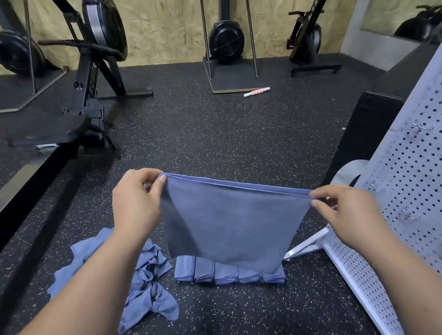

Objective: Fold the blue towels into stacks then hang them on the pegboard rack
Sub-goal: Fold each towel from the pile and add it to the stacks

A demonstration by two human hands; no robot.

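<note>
While the head view looks down at the speckled black floor, the left hand pinches the top left corner of a blue towel; grip is narrow, thumb and fingertips closed on the cloth; right hand does the same at the top right corner, thumb and forefinger clamped on the hem; top edge is taut and near level between the two hands; two layers show along that edge, so the towel is doubled over; it hangs free below the hands, narrowing a bit toward the bottom; its lower edge covers the upper part of a row of folded towels; five bundles in that row, side by side, touching, lying on the floor; loose pile of crumpled blue towels lies just left of the row, partly behind the left forearm; white pegboard rack stands at the right, its base on the floor beside the row; a few metal hooks stick out of it; black box sits behind the rack; far side: rowing machine at left, fan-wheel machine on a board against the plywood wall; pink-and-white roller lies on the floor just beside that board.
</note>
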